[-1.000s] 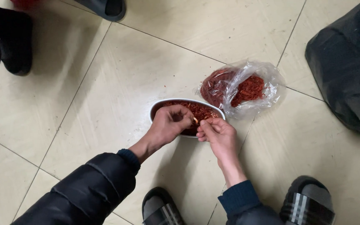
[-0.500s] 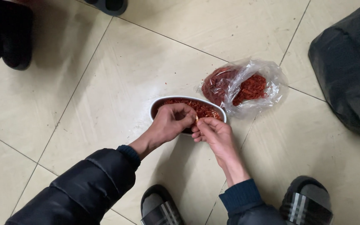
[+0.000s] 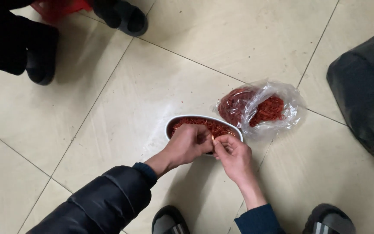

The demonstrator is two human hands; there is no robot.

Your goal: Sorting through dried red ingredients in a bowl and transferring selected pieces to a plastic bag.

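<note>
Dried red chili (image 3: 213,138), a small piece, is pinched between the fingertips of both hands just above a white oval bowl (image 3: 174,122) that sits on a pale tiled floor (image 3: 109,108). The bowl is full of red chili pieces. The left hand (image 3: 190,143) is curled closed over the bowl's near edge; the right hand (image 3: 234,155) meets it, thumb and forefinger closed on the same piece. Compared with 1 second ago, the hands have barely shifted and stay pressed together over the bowl, so the picking at this piece appears to be continuing.

Just beyond the bowl, touching it, lies a clear plastic bag (image 3: 282,117) holding more red chilies. A black bag (image 3: 364,99) is cut off at the right edge. The piece itself is mostly hidden by fingers, so its shape is unclear. Another person's dark shoes (image 3: 126,17) show at the top, and 2 slippers (image 3: 169,221) are cut off at the bottom.
</note>
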